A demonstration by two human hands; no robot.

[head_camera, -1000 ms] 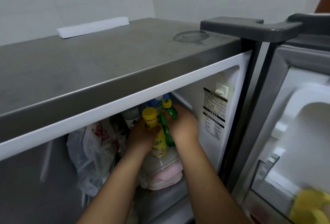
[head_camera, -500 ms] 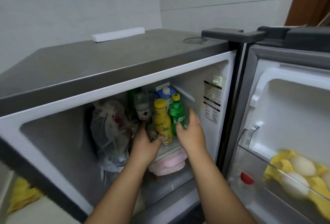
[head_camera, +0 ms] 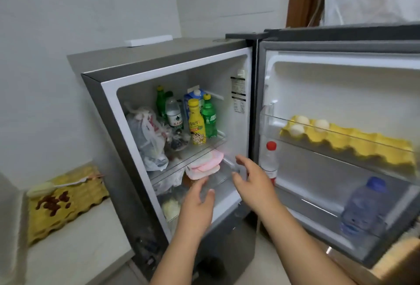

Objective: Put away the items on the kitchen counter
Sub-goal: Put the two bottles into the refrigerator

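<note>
On the fridge's upper shelf, a yellow-capped yellow bottle with a cartoon label stands upright, touching a green soda bottle on its right. Both hands hang empty before the lower shelf, fingers relaxed and spread: left hand, right hand, set apart.

Blue bottle in the door is blurred.

Both hands off the bottles: left hand and right hand pulled back, empty, fingers loose. Yellow bottle and green bottle now stand free, above and behind them.
</note>
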